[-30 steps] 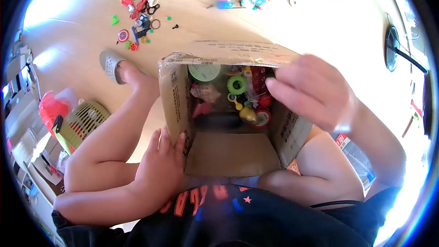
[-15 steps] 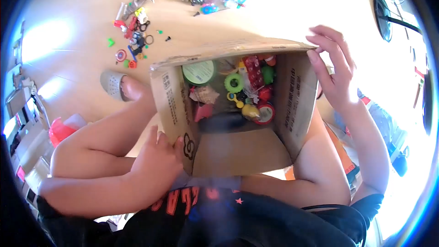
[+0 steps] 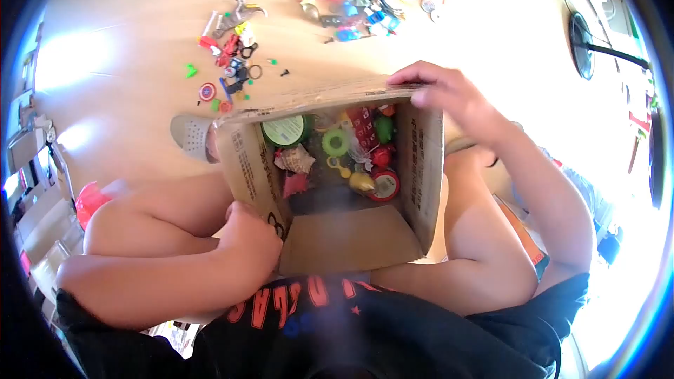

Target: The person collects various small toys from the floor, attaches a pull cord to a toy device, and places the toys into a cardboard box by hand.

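Note:
An open cardboard box (image 3: 351, 242) stands tilted between my legs. Inside lie a round green-lidded tub (image 3: 283, 130), a shell (image 3: 295, 159), a green ring (image 3: 335, 142), a red patterned packet (image 3: 361, 128), a yellow item (image 3: 361, 182) and a red-rimmed round item (image 3: 385, 186). My right hand (image 3: 449, 95) grips the box's far right rim, thumb inside and fingers over the outside. At the box's near left side is my left hand (image 3: 251, 235), its fingers curled against the cardboard and partly hidden.
Small toys (image 3: 235, 49) lie scattered on the floor at the upper left, with a larger heap (image 3: 358, 3) beyond the box. A shoe (image 3: 191, 135) is left of the box. A black round stand (image 3: 581, 45) is at the upper right.
The box has shifted left in view. My right hand, earlier spread at the far right corner, now closes on the rim. My left fingers have curled in against the box.

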`<state>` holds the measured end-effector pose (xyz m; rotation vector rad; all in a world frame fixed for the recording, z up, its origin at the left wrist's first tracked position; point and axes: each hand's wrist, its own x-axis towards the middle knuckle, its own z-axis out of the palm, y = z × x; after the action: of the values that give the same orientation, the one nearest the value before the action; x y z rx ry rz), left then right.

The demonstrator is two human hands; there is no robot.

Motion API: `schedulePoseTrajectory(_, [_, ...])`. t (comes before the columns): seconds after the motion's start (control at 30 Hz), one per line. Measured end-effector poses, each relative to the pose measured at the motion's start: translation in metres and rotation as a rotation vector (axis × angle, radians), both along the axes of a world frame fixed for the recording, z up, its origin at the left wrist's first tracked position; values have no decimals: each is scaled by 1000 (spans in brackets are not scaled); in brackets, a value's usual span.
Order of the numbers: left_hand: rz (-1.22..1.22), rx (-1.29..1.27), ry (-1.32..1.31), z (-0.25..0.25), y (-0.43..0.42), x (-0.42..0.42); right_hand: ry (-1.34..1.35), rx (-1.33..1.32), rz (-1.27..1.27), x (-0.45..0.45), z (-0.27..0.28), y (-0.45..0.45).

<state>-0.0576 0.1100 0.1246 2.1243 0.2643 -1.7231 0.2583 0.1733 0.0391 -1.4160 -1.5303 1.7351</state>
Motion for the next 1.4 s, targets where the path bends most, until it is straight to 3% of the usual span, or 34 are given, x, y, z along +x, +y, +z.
schedulePoseTrajectory(0.1, [-37,42,20,0,-11,-3,303,-316,-187,11,-25,30])
schedulePoseTrajectory(0.13, [-38,45,21,0,-12,-5,189,-283,-222,16,-45,40])
schedulePoseTrajectory(0.23, [-12,59,30,2,-18,-2,-429,83,-96,32,-131,59])
schedulePoseTrajectory(0.43, [87,73,108,1,-15,18,-589,583,166,20,-216,84])
schedulePoseTrajectory(0.6, [111,76,185,7,-11,34,-961,412,402,10,-209,89])
schedulePoseTrajectory(0.73, [252,68,250,1,-17,42,-875,480,367,23,-235,89])
schedulePoseTrajectory(0.77, [238,91,218,0,-24,42,-903,368,365,17,-229,91])
schedulePoseTrajectory(0.87, [183,188,147,-2,-32,46,-1007,415,481,20,-242,97])
schedulePoseTrajectory(0.97, [326,203,-34,-17,-65,52,-967,327,482,16,-245,96])
schedulePoseTrajectory(1.03, [575,50,-230,-22,-84,65,-875,412,341,20,-256,108])
schedulePoseTrajectory(1.1, [872,-52,-416,-25,-114,82,-751,430,188,8,-194,121])
schedulePoseTrajectory(1.17, [922,43,-452,-27,-129,98,-837,557,154,29,-190,180])
schedulePoseTrajectory(1.2, [943,95,-467,-30,-134,103,-747,592,123,18,-150,187])
schedulePoseTrajectory(1.3, [962,237,-421,-59,-155,111,-178,577,250,-40,51,83])
schedulePoseTrajectory(1.37, [885,75,-384,-50,-134,113,-12,522,429,-64,117,30])
schedulePoseTrajectory(1.4, [845,5,-368,-43,-129,115,-12,526,528,-72,117,16])
